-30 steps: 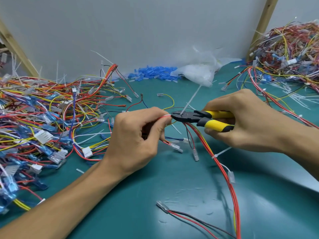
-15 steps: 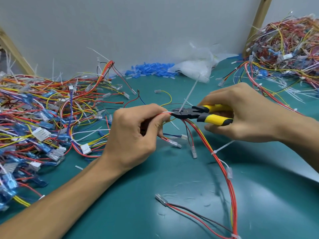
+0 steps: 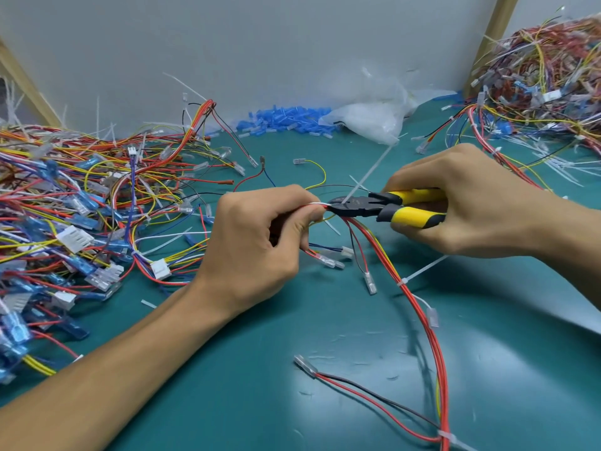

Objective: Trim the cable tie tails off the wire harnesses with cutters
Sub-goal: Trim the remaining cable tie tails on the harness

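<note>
— Yellow grips on the cutters (image 3: 374, 208): which of the hands has them?
— The right hand (image 3: 461, 203), fingers curled round both grips. The dark nose sits at the base of a white cable tie tail (image 3: 370, 170) that sticks up and away.
— And the left hand (image 3: 253, 242)?
— It pinches the harness (image 3: 419, 314) between thumb and forefinger, just beside the nose (the other fingers are curled under). Red and yellow wires trail from there down onto the teal bench (image 3: 325, 402).
— More wiring about?
— One heap (image 3: 65, 203) at the left, a second heap (image 3: 546, 76) at the far right.
</note>
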Motion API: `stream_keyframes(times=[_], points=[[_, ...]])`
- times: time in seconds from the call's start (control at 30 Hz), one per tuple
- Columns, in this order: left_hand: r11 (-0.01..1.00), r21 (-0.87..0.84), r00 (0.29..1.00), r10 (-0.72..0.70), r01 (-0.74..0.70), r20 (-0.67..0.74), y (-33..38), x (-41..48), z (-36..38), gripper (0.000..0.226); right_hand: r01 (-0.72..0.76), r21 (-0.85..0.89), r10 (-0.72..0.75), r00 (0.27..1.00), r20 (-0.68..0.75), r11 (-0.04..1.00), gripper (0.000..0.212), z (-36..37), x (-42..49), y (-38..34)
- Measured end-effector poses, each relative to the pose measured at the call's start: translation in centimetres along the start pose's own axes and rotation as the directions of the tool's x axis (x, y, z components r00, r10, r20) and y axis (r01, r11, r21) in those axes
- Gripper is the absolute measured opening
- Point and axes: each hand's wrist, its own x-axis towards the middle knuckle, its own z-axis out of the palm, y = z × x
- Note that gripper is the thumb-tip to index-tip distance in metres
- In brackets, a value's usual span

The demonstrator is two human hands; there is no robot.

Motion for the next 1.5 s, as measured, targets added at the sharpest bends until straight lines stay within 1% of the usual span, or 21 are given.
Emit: stream_keyframes(times=[0.17,0.3,0.37,0.5,0.67,0.9,1.0,1.17,1.3,1.5], points=[[1.000,0.000,1.000,-0.012,0.012,-0.001,0.1,0.0,-0.1,0.018,-0.016,0.045,0.016,1.000,-0.002,0.999,0.020,0.2,-0.2,-0.4],[0.998,-0.053,0.999,-0.044,0.044,0.001,0.0,-0.1,-0.2,0.018,-0.014,0.053,0.015,1.000,-0.020,0.998,0.023,0.3,-0.1,-0.5],[0.991,-0.111,0.997,-0.070,0.072,0.027,-0.1,-0.1,-0.2,0.020,-0.002,0.065,0.004,1.000,-0.030,0.998,0.027,0.4,-0.1,-0.6],[0.958,-0.219,0.980,-0.159,0.182,0.120,-0.2,-0.1,-0.3,0.035,0.026,0.036,-0.023,0.998,-0.057,0.999,0.029,0.3,0.0,-0.3],[0.961,-0.208,0.978,-0.157,0.183,0.134,-0.1,0.0,-0.4,0.026,0.029,-0.002,-0.029,0.997,-0.076,1.000,0.024,0.7,0.0,-0.3],[0.957,-0.219,0.975,-0.159,0.190,0.155,-0.3,-0.1,-0.4,0.025,-0.005,-0.006,0.004,0.999,-0.050,1.000,0.029,0.9,0.0,-0.6],[0.943,-0.253,0.969,-0.178,0.218,0.171,-0.4,-0.1,-0.4,0.025,-0.016,0.011,0.017,0.999,-0.052,1.000,0.029,1.0,0.1,-0.7],[0.912,-0.333,0.967,-0.195,0.241,0.167,-0.6,-0.1,-0.4,0.026,-0.046,0.066,0.050,0.997,-0.063,0.997,0.029,1.1,0.0,-1.2],[0.904,-0.360,0.972,-0.199,0.230,0.124,-0.7,-0.1,-0.3,0.023,-0.118,0.105,0.124,0.991,-0.053,0.987,0.031,1.1,0.0,-1.8],[0.915,-0.346,0.978,-0.206,0.209,0.046,-0.7,0.2,-0.3,0.016,-0.235,0.311,0.260,0.965,-0.040,0.921,0.031,1.1,0.1,-2.3]])
